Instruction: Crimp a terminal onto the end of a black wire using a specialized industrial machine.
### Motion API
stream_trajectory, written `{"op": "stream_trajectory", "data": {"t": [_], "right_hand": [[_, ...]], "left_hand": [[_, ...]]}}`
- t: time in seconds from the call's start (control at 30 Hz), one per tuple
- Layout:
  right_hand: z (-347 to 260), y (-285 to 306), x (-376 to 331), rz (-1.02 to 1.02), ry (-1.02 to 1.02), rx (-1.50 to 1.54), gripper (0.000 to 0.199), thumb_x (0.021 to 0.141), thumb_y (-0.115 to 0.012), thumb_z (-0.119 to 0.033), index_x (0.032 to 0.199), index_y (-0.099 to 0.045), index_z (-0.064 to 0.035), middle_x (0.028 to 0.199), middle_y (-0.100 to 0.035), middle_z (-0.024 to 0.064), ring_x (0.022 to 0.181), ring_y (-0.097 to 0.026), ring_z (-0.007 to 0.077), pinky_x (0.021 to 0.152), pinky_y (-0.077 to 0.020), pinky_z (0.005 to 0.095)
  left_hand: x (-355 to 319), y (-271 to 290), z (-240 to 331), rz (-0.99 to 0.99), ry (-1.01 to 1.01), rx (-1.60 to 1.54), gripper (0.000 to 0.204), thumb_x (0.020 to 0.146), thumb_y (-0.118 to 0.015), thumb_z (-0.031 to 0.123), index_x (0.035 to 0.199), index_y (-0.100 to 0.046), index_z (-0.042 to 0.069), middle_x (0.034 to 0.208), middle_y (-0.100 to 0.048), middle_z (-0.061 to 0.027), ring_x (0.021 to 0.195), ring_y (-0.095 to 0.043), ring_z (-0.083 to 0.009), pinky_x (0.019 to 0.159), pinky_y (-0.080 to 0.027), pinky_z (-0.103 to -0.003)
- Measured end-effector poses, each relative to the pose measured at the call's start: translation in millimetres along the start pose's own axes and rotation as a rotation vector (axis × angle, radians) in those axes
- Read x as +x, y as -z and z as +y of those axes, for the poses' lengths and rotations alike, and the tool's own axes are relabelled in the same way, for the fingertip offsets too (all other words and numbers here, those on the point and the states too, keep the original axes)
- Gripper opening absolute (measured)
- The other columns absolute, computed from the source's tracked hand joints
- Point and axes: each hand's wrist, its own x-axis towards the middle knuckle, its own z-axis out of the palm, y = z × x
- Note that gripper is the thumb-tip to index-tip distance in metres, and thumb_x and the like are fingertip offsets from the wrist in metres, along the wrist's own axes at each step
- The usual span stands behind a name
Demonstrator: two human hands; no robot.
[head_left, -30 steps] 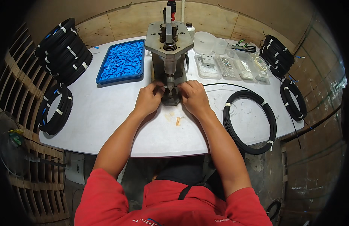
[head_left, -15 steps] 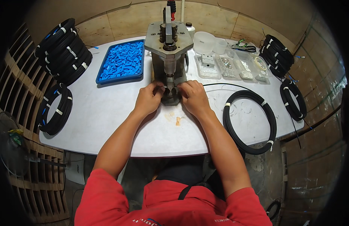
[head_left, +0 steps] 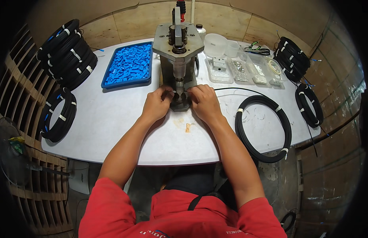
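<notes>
A metal press (head_left: 178, 51) with a vertical ram stands at the middle of the table. Both of my hands are at its base, one on each side of the ram's lower end. My left hand (head_left: 157, 104) has its fingers curled in a pinch at the left of the ram; what is in them is too small to make out. On the other side, my right hand (head_left: 205, 102) pinches with bent fingers. A black cable (head_left: 239, 89) leads from behind that hand to a large black cable coil (head_left: 288, 126) on the right.
Left of the press sits a blue tray (head_left: 126, 84) full of small blue parts. Several tied cable coils (head_left: 68, 55) are stacked at the far left, more (head_left: 291, 58) at the right. Clear boxes (head_left: 220, 76) of small parts and a white tub (head_left: 215, 44) stand back right.
</notes>
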Motion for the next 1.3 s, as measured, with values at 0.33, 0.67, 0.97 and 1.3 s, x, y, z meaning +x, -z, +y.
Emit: {"op": "stream_trajectory", "data": {"t": [0.33,0.67,0.97,1.3], "right_hand": [[-0.1,-0.5,0.1,-0.009,-0.016,0.0,0.019,0.08,-0.07,-0.004,0.098,-0.07,-0.0089,0.093,-0.067,0.0074,0.094,-0.062,0.0294,0.088,-0.0479,0.0412],[0.4,-1.1,0.0,-0.017,-0.026,-0.008,0.025,0.076,-0.07,0.0,0.1,-0.07,-0.0081,0.095,-0.068,0.0083,0.097,-0.063,0.03,0.089,-0.0488,0.0406],[-0.5,-0.9,-0.3,-0.027,-0.036,-0.001,0.025,0.077,-0.069,0.0,0.101,-0.07,-0.008,0.095,-0.068,0.0086,0.096,-0.063,0.0303,0.088,-0.0493,0.0408],[1.8,-1.9,-1.4,-0.025,-0.023,0.001,0.021,0.08,-0.069,-0.003,0.1,-0.069,-0.0083,0.094,-0.066,0.0085,0.094,-0.062,0.0303,0.085,-0.049,0.0418]], "left_hand": [[0.1,-0.8,-2.1,0.013,0.005,0.004,0.024,0.092,-0.065,0.014,0.11,-0.072,0.002,0.084,-0.074,-0.019,0.075,-0.073,-0.0273,0.072,-0.056,-0.037],[0.5,0.1,0.8,0.002,0.006,0.018,0.023,0.092,-0.065,0.014,0.109,-0.072,0.001,0.086,-0.075,-0.019,0.077,-0.074,-0.0275,0.073,-0.056,-0.037],[0.5,0.2,0.3,-0.002,0.021,-0.006,0.024,0.092,-0.064,0.013,0.111,-0.072,0.001,0.089,-0.076,-0.0173,0.08,-0.075,-0.0262,0.075,-0.057,-0.036],[-0.4,1.5,4.5,-0.013,0.001,-0.022,0.024,0.091,-0.062,0.011,0.111,-0.071,0.001,0.092,-0.077,-0.0159,0.08,-0.075,-0.0255,0.076,-0.057,-0.035]]}}
